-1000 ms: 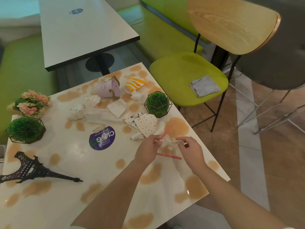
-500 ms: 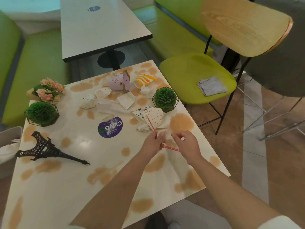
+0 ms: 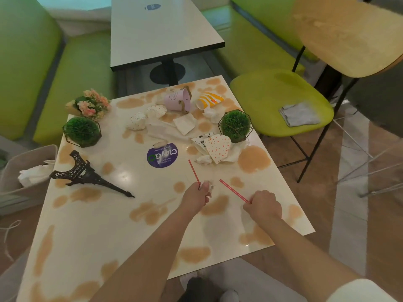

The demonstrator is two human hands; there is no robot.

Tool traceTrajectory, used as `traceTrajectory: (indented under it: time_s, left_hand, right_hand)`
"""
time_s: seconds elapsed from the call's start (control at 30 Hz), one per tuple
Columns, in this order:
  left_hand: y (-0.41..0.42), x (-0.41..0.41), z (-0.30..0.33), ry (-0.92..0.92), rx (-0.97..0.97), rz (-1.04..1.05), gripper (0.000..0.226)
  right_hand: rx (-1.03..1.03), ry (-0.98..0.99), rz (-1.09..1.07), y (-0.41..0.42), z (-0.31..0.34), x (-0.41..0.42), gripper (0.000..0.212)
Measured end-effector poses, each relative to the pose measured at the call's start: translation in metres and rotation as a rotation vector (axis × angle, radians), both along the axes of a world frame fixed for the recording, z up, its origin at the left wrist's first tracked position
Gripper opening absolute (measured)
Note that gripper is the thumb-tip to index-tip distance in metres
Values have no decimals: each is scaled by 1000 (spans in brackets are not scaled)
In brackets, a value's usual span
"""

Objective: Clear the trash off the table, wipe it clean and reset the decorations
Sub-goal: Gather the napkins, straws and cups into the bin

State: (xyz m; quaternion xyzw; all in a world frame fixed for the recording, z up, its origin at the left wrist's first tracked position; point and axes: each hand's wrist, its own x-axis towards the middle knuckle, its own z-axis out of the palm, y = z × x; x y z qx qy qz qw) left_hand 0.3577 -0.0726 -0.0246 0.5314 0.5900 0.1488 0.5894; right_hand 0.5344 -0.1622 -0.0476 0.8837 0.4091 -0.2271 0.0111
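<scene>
The white table (image 3: 122, 216) is blotched with tan stains. My left hand (image 3: 195, 197) grips a red straw (image 3: 194, 172) together with a crumpled white tissue (image 3: 208, 185). My right hand (image 3: 262, 205) grips a second red straw (image 3: 233, 190). Beyond them lie dotted paper wrappers (image 3: 218, 147), napkins (image 3: 185, 124), a tipped pink bucket (image 3: 177, 101) and a tipped yellow striped cup (image 3: 209, 100). Decorations on the table are two green ball plants (image 3: 236, 125) (image 3: 81, 131), a pink flower bunch (image 3: 91, 104) and a black Eiffel tower lying on its side (image 3: 87, 174).
A grey bin (image 3: 24, 173) with white paper in it stands at the table's left edge. A green chair (image 3: 281, 101) at the right carries a folded grey cloth (image 3: 299, 114). Another table (image 3: 161, 29) and green benches lie beyond.
My hands have drawn apart and toward me, each lifting a red straw off the table. The left hand also took the tissue. The camera has swung left, revealing the bin.
</scene>
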Motion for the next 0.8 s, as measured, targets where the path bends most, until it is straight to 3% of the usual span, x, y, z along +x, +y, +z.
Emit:
traceTrajectory:
  time_s: [0.17, 0.23, 0.43, 0.67, 0.8]
  left_hand:
    - [-1, -23, 7, 89, 60, 14, 28]
    - [4, -38, 10, 115, 94, 44, 29]
    - [20, -95, 22, 128, 120, 128, 30]
    - [51, -190, 44, 232, 224, 243, 33]
    - [88, -278, 57, 267, 255, 389, 33]
  right_hand:
    - [54, 88, 24, -1, 7, -12, 17]
    - [194, 247, -37, 2, 13, -25, 8]
    - [520, 665, -113, 35, 40, -98, 25]
    - [567, 721, 0, 96, 68, -202, 10]
    - [599, 743, 68, 142, 90, -286, 15]
